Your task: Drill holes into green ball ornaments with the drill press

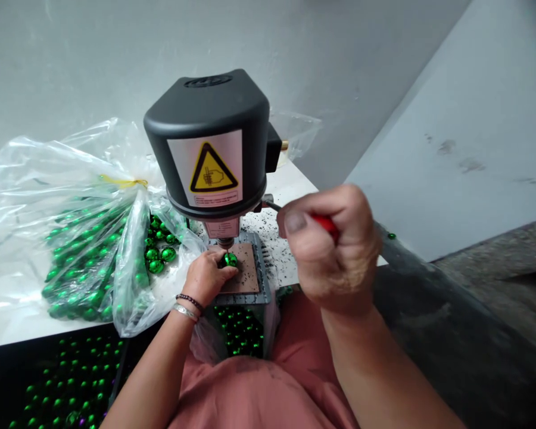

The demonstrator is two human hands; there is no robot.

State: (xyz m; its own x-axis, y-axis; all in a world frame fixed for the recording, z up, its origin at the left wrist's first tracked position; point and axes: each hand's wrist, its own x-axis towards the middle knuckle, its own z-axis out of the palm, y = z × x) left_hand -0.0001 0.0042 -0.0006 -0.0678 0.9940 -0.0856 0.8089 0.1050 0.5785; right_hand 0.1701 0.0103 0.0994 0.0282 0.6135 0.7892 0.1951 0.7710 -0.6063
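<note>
From the head camera, the left hand [208, 274] pinches a green bead [230, 260] against the brown pad [245, 271] of a small bench drill [209, 149], right under its bit. The right hand [330, 244] is clenched on the drill's red-tipped lever [324, 223]. At the surface's left edge a clear plastic bag [71, 208] holds many green beads. Below the front edge, a second bag [239, 330] and a dark tray [58, 381] hold more.

Most of the red handle [326, 224] is hidden inside the right hand [335, 250]; the tray of green beads [62, 387] is cut off at lower left.
</note>
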